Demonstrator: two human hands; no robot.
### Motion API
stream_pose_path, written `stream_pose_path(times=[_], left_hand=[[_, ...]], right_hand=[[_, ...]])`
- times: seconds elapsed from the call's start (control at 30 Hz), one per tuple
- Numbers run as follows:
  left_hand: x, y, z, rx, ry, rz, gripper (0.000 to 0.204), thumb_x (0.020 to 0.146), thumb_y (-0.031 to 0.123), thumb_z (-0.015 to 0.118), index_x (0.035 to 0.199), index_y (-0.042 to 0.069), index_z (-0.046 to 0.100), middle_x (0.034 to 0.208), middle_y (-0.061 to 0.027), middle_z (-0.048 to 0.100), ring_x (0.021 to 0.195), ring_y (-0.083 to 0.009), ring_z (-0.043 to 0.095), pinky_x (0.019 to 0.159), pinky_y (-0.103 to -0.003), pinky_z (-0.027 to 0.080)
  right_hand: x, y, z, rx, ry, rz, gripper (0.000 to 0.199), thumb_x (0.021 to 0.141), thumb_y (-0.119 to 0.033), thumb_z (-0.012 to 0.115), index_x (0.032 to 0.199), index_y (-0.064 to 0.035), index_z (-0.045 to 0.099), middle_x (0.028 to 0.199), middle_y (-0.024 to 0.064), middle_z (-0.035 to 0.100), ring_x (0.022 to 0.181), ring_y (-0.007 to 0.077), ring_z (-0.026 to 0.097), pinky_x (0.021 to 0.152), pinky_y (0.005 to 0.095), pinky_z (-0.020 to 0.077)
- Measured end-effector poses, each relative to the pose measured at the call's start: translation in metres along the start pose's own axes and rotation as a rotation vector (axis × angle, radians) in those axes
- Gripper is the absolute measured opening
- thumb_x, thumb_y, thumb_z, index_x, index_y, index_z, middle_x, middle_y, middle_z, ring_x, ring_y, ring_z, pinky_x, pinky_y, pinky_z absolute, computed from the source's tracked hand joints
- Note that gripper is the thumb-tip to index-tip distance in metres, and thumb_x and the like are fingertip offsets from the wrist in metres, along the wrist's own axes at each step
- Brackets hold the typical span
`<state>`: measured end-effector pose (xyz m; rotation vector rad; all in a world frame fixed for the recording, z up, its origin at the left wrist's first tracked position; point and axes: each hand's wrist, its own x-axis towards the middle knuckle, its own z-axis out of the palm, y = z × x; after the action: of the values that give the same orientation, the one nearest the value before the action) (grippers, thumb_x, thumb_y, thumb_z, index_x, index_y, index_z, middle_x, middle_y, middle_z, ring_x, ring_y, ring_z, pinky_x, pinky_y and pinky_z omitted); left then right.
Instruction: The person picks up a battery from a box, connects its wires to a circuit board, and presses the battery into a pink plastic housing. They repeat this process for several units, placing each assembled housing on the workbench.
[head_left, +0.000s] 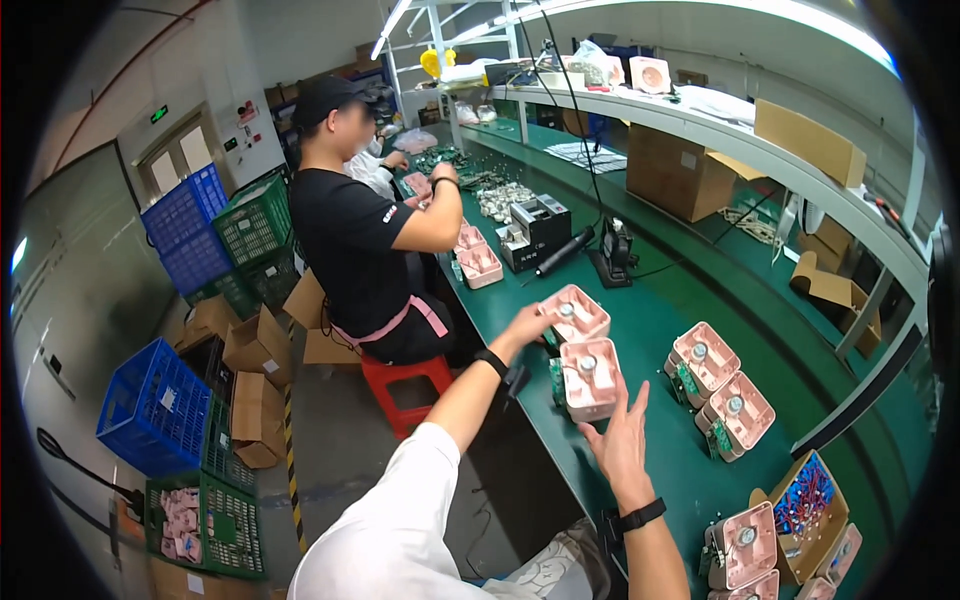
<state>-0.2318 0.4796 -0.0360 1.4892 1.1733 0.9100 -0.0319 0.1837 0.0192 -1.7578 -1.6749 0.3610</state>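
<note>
Two pink plastic housings, square open shells with a round metal part in the middle, stand together near the front edge of the green bench. My left hand (529,326) reaches over to the farther housing (592,318), its fingers closed on the left rim. Beside the nearer housing (590,405) is my right hand (624,445), thumb and fingers spread, the fingertips close to its right front corner. Whether they touch it I cannot tell. A green circuit board (557,382) sits at the nearer housing's left side.
More pink housings (752,418) with circuit boards stand in pairs to the right. A cardboard box (806,520) holds red and blue wired parts. Farther along are a black soldering stand (613,255) and a black machine (538,232). A co-worker (350,220) sits at left on a red stool (405,385).
</note>
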Motion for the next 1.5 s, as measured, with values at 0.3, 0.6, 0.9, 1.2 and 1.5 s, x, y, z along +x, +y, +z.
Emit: stream_pose_path(times=[0.3,0.6,0.9,1.2,1.5], left_hand=[[-0.028,0.003,0.112,0.251,0.087,0.393,0.052,0.085,0.042,0.077,0.110,-0.004,0.071,0.105,-0.0253,0.075,0.097,-0.0398,0.075,0.078,-0.048,0.060],[-0.043,0.036,0.142,0.129,0.014,0.094,0.049,0.085,0.033,0.078,0.117,-0.003,0.069,0.106,-0.0176,0.077,0.086,-0.0253,0.077,0.065,-0.039,0.062],[-0.084,0.045,0.147,0.146,0.033,0.049,0.057,0.086,0.037,0.077,0.124,-0.004,0.067,0.115,-0.0151,0.075,0.098,-0.0255,0.075,0.074,-0.038,0.064],[-0.089,0.048,0.129,0.162,-0.124,0.029,0.050,0.092,0.034,0.073,0.125,-0.002,0.067,0.115,-0.0118,0.075,0.102,-0.0231,0.073,0.072,-0.038,0.064],[-0.062,0.057,0.112,0.387,0.039,0.187,0.048,0.092,0.033,0.078,0.126,0.000,0.069,0.110,-0.0091,0.075,0.102,-0.0208,0.071,0.087,-0.034,0.056]], right_hand=[[-0.036,0.017,-0.024,-0.127,0.087,0.083,0.103,0.076,-0.012,0.093,0.160,-0.0046,0.034,0.168,0.0393,0.014,0.132,0.0565,0.054,0.103,0.0551,0.0554],[-0.031,0.005,-0.003,-0.410,0.238,0.184,0.103,0.070,-0.035,0.097,0.152,-0.0001,0.045,0.168,0.0304,0.024,0.150,0.0528,0.034,0.107,0.0615,0.0484],[-0.057,0.046,-0.034,-0.751,0.216,0.023,0.090,0.074,-0.034,0.092,0.144,0.0039,0.051,0.163,0.0300,0.034,0.152,0.0486,0.034,0.110,0.0674,0.0421],[-0.064,0.033,-0.045,-0.601,0.175,0.193,0.091,0.076,-0.019,0.084,0.153,0.0066,0.044,0.162,0.0302,0.038,0.154,0.0490,0.032,0.115,0.0698,0.0369],[-0.070,0.069,-0.065,-0.704,0.293,0.100,0.098,0.075,-0.021,0.088,0.156,0.0054,0.041,0.164,0.0302,0.035,0.156,0.0494,0.028,0.118,0.0683,0.0355]])
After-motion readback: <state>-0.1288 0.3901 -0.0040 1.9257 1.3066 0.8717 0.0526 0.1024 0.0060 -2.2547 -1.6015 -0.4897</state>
